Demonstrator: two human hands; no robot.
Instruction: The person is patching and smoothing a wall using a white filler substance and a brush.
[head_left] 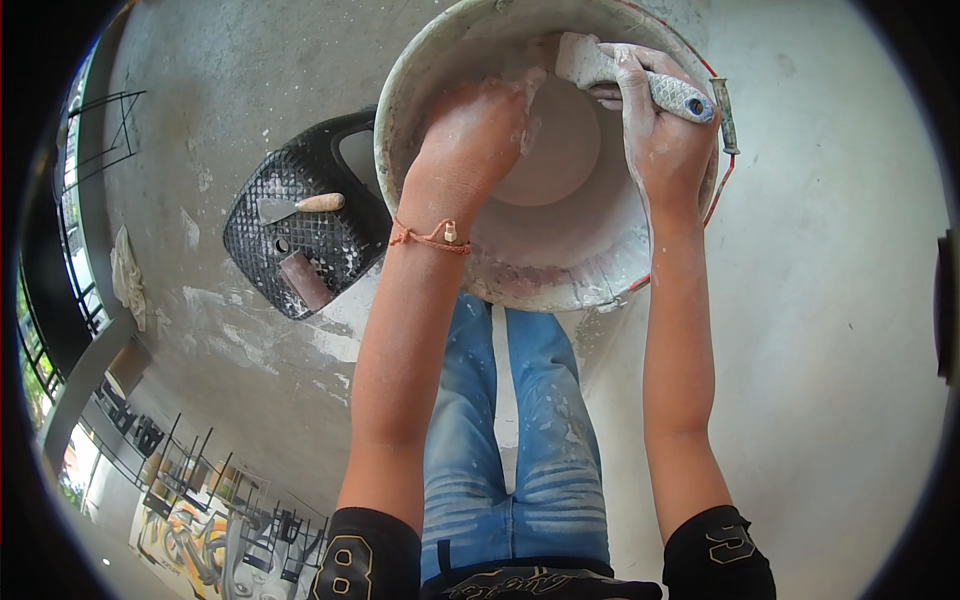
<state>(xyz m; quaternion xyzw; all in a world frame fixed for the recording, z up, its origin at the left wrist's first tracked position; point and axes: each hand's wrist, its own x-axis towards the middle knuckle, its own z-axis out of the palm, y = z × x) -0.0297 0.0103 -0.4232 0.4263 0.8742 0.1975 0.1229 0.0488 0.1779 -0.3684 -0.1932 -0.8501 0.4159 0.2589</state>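
Observation:
My right hand [665, 120] is wrapped round the handle of a paintbrush [590, 62], which is caked in whitish material. The brush lies tilted across the far inside of a large round bucket [560, 295], its head pointing left. Inside the bucket, my left hand [475, 130] is closed, with its fingertips close to the brush head. Whether those fingers grip anything is hidden. Both hands are dusted with pale residue. Below them, the bucket's bottom [550, 150] shows a pale greyish-pink coating, and its wall is smeared.
Left of the bucket stands a black plastic seat [345, 245] bearing a wooden-handled putty knife [320, 203] and a reddish-brown block [305, 282]. The bucket's red wire handle [712, 205] hangs on the right. A pale cloth [128, 280] lies far left on the splattered grey floor [230, 400].

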